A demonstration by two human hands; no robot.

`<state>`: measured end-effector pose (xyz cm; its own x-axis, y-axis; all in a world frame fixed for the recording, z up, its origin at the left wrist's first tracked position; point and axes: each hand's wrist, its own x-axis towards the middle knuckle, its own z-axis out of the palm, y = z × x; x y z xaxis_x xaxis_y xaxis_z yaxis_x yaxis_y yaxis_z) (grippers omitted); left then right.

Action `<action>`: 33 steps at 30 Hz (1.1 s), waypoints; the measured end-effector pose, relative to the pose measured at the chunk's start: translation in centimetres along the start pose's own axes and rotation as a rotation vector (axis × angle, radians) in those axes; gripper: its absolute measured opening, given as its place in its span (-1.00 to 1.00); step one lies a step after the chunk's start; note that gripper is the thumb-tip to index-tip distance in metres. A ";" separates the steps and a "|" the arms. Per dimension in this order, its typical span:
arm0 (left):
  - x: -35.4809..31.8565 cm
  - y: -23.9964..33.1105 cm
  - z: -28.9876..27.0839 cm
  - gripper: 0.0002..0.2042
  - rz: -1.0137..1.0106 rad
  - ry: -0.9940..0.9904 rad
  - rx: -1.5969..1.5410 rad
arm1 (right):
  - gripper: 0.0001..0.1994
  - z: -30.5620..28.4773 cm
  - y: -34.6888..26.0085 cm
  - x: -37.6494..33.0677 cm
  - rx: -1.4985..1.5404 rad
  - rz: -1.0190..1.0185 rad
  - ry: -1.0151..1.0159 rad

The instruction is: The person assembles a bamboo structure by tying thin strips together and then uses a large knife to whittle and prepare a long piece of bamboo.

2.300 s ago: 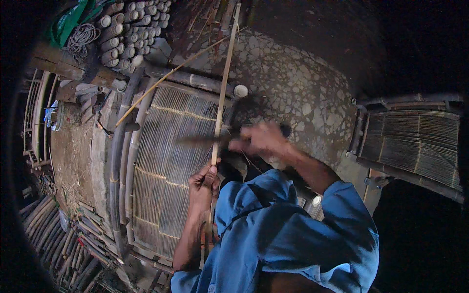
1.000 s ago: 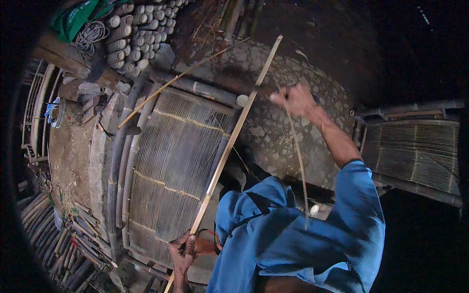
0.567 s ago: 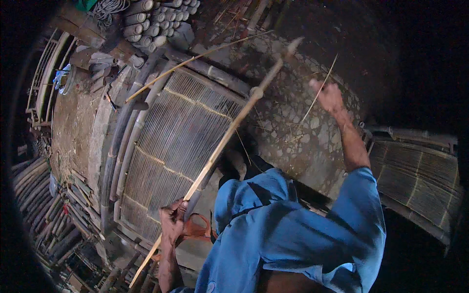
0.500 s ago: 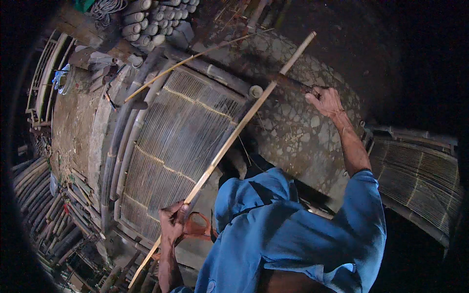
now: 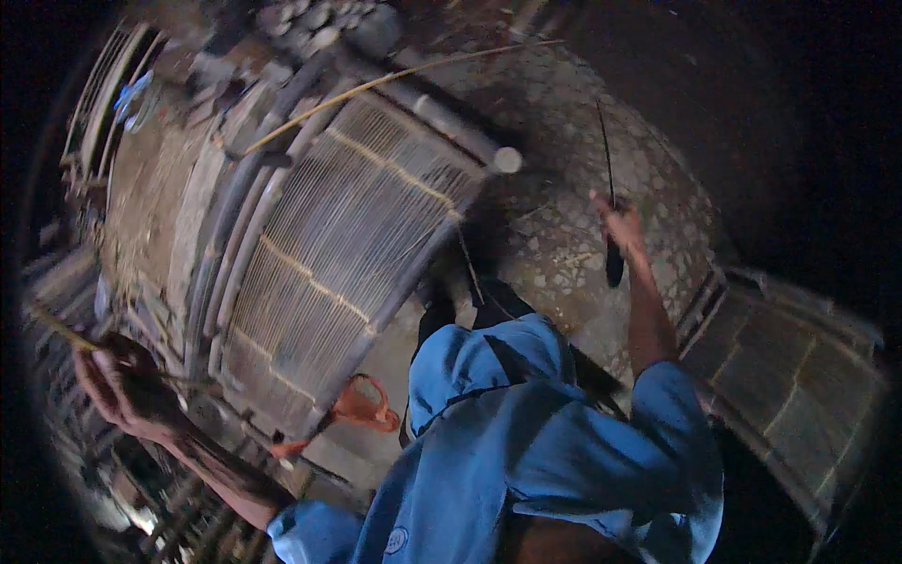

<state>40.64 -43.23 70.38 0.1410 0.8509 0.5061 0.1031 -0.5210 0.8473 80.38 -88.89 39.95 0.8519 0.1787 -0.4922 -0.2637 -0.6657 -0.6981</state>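
At the far left, my left hand [image 5: 132, 390] is closed around a thin pale bamboo strip [image 5: 61, 327], whose ends stick out on either side of the fist. Motion blur softens that hand and the strip. My right hand [image 5: 622, 230] grips a knife by its dark handle [image 5: 614, 265], over the stony floor on the right. Its thin dark blade [image 5: 606, 150] points away from me. Between my hands lies a slatted bamboo bench [image 5: 319, 244] with pale lashings across it. A limp orange thing with a loop [image 5: 362, 406] lies at the bench's near end.
Another long thin strip [image 5: 376, 80] slants across the far end of the bench frame. Cut bamboo poles [image 5: 324, 19] are stacked at the back. A second slatted bamboo panel [image 5: 780, 376] stands at the right. More poles [image 5: 61, 282] lie on the left.
My left hand has swung out left with the bamboo strip, which no longer crosses the bench. The knife has come away from the strip, and its blade has turned to point away from me.
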 end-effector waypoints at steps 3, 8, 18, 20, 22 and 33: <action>4.7 1.6 -6.1 -0.70 0.656 -0.100 0.727 | -0.60 4.8 4.5 -0.8 0.314 -0.200 -0.158; -0.4 -0.4 -1.9 -0.79 0.113 0.076 0.159 | -0.58 10.3 -7.0 -6.3 0.098 -0.202 -0.342; -16.1 -11.9 0.8 -0.78 -0.211 -0.564 0.235 | -0.45 15.1 -15.3 -8.5 0.946 -0.495 -0.890; -15.8 -15.3 -0.7 -0.78 -0.246 -0.713 0.306 | -0.44 17.4 -17.0 -9.2 1.034 -0.273 -0.844; -14.6 -18.3 -2.1 -0.76 -0.329 -0.720 0.337 | -0.46 20.3 -18.7 -9.9 0.861 -0.340 -0.435; -8.8 -40.1 -10.3 -0.62 -0.407 -0.615 0.195 | -0.67 33.8 -19.0 -12.1 0.471 -0.303 -0.537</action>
<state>25.08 -29.14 33.63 0.5718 0.8175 -0.0690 0.4279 -0.2255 0.8753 59.78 -53.94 41.59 0.6130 0.7107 -0.3452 -0.3214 -0.1748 -0.9307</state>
